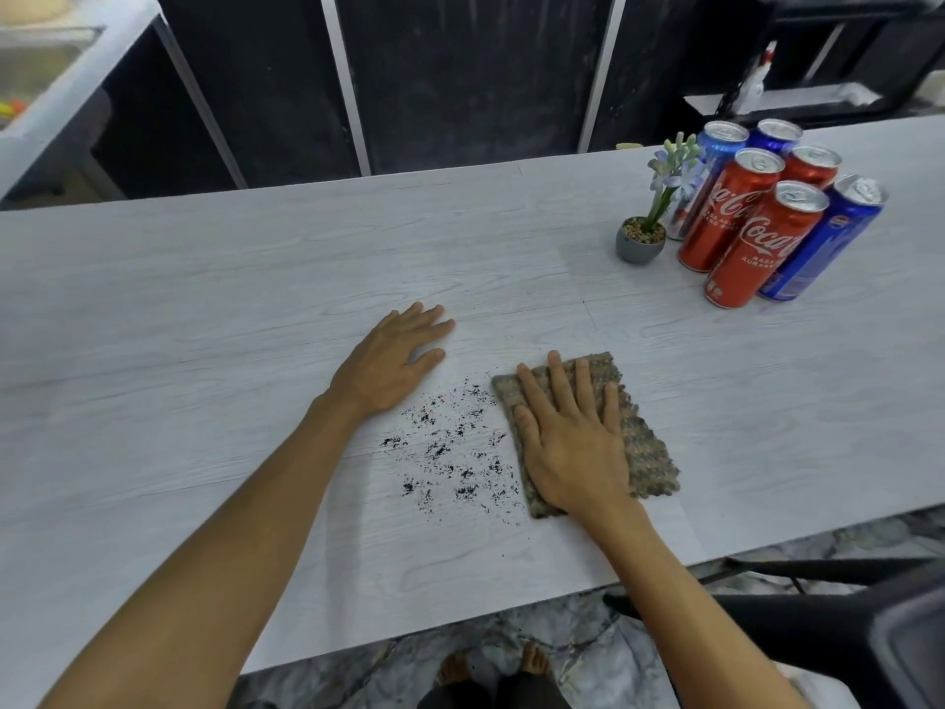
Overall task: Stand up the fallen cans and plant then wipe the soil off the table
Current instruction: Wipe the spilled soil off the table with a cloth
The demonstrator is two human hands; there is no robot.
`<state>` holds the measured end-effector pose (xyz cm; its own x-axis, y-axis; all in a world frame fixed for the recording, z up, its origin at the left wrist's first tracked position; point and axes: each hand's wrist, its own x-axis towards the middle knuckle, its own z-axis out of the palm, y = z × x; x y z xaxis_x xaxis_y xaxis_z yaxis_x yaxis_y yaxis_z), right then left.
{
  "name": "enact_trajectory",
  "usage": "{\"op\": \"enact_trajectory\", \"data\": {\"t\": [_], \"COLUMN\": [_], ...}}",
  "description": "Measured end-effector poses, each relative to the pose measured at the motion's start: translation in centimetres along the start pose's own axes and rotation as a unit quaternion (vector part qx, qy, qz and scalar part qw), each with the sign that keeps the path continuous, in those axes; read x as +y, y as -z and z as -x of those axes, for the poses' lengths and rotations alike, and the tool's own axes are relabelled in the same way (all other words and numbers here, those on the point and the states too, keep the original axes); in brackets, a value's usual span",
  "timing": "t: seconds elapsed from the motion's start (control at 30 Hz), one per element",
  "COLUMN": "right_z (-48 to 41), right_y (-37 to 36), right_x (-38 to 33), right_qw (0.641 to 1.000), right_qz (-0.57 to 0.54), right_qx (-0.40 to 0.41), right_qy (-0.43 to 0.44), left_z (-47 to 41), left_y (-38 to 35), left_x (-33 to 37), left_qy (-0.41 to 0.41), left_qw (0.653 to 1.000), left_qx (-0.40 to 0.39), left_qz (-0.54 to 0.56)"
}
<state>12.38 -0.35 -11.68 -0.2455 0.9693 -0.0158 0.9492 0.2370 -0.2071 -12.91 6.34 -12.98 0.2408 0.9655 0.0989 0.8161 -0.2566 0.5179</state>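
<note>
Cans [757, 217], plant [645, 232] stood upright; wiping step was on. Right hand [572, 442] pressed cloth [644, 437], fingers spread; left hand [394, 360] flat, fingers apart. Next: sweep leftward across soil [450, 452].

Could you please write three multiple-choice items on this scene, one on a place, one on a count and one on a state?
1. Where does the soil lie?
A. Between the two hands
B. Beside the cans
C. On the floor

2. How many cans stand on the table?
A. Four
B. Six
C. Eight

3. What is the right hand doing?
A. Lifting a can
B. Holding the plant
C. Pressing flat on the cloth

Answers:
1 A, the dark crumbs sit between the left hand and the cloth.
2 B, three red and three blue, all upright beside the upright plant.
3 C, the palm and spread fingers lie on it.
</note>
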Motion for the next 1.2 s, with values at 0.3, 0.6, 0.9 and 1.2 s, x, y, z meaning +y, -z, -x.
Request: {"op": "enact_trajectory", "data": {"t": [0.3,0.6,0.9,1.2], "right_z": [-0.8,1.1,1.9,-3.7], "right_y": [0.4,0.2,-0.1,0.7], "right_x": [1.6,2.2,0.8,2.3], "right_qw": [0.999,1.000,0.998,0.984], "right_qz": [-0.002,0.005,-0.016,-0.172], "right_qx": [-0.005,0.002,0.021,0.023], "right_qy": [-0.033,0.022,0.055,0.045], "left_z": [0.2,0.1,0.1,1.2], "left_y": [0.1,0.0,0.0,1.2], "left_x": [0.1,0.0,-0.1,-0.2], "left_qy": [0.000,0.002,-0.002,0.010], "left_qw": [1.000,1.000,1.000,1.000], "left_qx": [-0.001,-0.003,-0.002,0.004], "left_qz": [0.005,0.006,0.000,0.000]}}
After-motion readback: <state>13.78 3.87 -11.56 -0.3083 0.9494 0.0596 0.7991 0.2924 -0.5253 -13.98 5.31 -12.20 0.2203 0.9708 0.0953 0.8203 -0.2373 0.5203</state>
